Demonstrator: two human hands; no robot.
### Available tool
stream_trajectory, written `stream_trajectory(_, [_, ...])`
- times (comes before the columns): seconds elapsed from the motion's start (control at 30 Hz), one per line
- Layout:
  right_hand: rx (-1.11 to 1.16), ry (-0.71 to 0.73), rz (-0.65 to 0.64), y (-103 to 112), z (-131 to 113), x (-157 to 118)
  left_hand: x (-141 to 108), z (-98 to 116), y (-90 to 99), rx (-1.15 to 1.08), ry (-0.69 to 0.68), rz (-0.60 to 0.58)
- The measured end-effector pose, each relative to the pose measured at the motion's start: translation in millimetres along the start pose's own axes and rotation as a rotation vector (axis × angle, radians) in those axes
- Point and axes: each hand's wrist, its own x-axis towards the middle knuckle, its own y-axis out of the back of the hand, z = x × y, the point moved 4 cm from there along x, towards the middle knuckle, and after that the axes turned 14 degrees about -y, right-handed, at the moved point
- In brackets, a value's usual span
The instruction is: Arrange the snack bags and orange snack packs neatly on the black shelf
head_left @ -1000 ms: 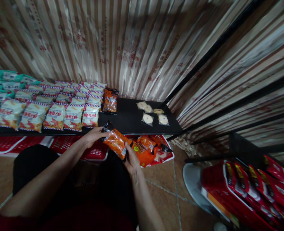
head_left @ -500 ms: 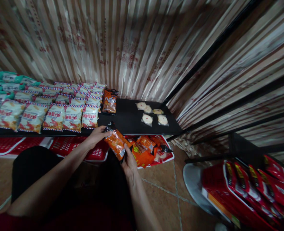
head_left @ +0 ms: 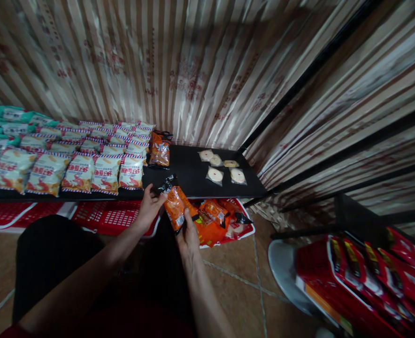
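Note:
An orange snack bag (head_left: 175,206) with black ends is held between my two hands above the shelf's front edge. My left hand (head_left: 149,209) is at its upper left side, thumb on the edge; its other fingers are partly hidden. My right hand (head_left: 189,234) grips the lower right side, with its thumb on the front. Just beyond, a similar orange bag (head_left: 160,149) stands on the black shelf (head_left: 184,176), beside rows of white snack bags (head_left: 106,171). Below and to the right, a red basket (head_left: 244,230) holds more orange packages (head_left: 212,212).
Several flat, round, clear-wrapped items (head_left: 215,175) lie at the shelf's right end. Teal bags (head_left: 6,126) fill its far left. A black metal post (head_left: 281,105) slants up at the right. Red packages (head_left: 369,267) fill another red basket (head_left: 313,263) beside a grey stool (head_left: 281,267).
The orange bag in my hands has turned more upright and its top has shifted right. My left hand has moved right and its grip has shifted from the black top to the side.

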Motion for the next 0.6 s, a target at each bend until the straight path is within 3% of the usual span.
stream_trajectory(0.13, [0.015,0.048,0.009,-3.3,0.0,-1.8,-9.6,-5.6,-7.4,-0.126,0.087,0.086])
stream_trajectory(0.33, [0.035,0.078,-0.020,-8.8,0.6,-2.1,-13.9,-18.5,-22.0,-0.224,0.100,-0.045])
stream_trajectory(0.6, [0.027,0.009,-0.020,-6.3,3.6,-3.0,-10.8,-21.3,-24.3,-0.256,0.045,0.076])
